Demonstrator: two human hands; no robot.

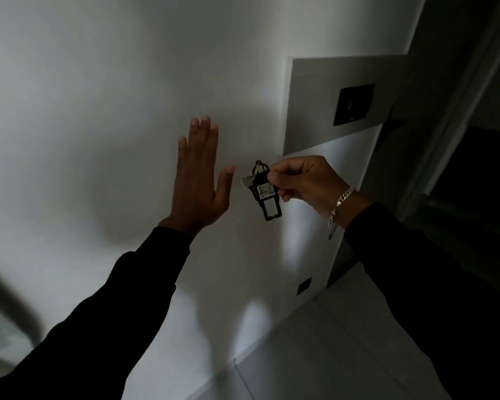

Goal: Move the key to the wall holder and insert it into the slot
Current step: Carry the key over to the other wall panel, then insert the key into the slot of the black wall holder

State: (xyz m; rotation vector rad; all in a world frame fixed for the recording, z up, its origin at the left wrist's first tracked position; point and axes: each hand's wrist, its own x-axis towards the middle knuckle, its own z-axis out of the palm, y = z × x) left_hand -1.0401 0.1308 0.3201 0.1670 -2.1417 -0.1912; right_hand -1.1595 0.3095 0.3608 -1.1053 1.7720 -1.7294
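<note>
My right hand (pixel 303 180) pinches a black key fob (pixel 264 194) with a white numbered label, a ring and a metal key (pixel 247 181) hanging at its top. The fob dangles in front of the white wall. A dark rectangular wall holder (pixel 354 104) sits on a raised white panel (pixel 315 111), up and to the right of the key, well apart from it. My left hand (pixel 198 180) is raised flat with fingers spread, close to the wall and left of the key, holding nothing. Whether it touches the wall is unclear.
A small dark outlet (pixel 304 285) sits low on the wall. Pale floor tiles (pixel 329 342) lie below. A dark doorway (pixel 474 140) opens at the right. A blurred dark curved object (pixel 9 301) crosses the lower left.
</note>
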